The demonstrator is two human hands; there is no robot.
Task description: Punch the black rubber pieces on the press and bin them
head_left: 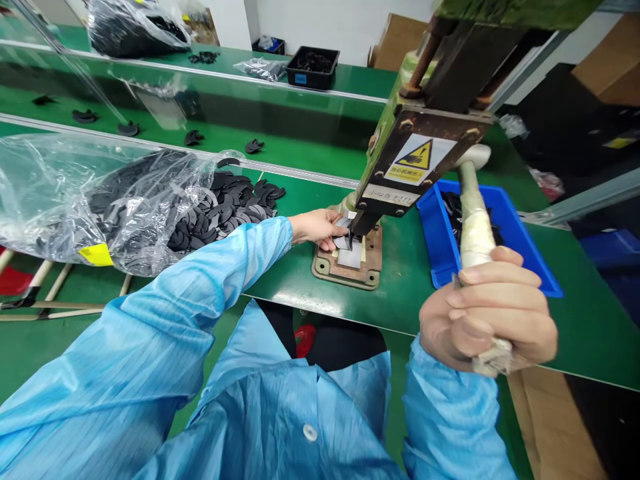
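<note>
Clock laid on the view, 12 at top. Left hand at centre, bare, thumb and fingers clamped on a dark, thin, flat piece with a curved edge. Piece sits at the foot of the press, above a smooth grey plate on a worn, brownish base. Fingers and press cover part of the piece; cannot tell its long axis or which way it points.

Right hand between 3 and 4, closed round the lever: rough off-white wrapping, rounded pale head, long axis near upright, head end pointing just short of 12.

Press: chipped green paint, dark metal. At 3, blue bin, dark pieces inside. Toward 9, clear crinkled bag with matte black crescents heaped at its mouth.
</note>
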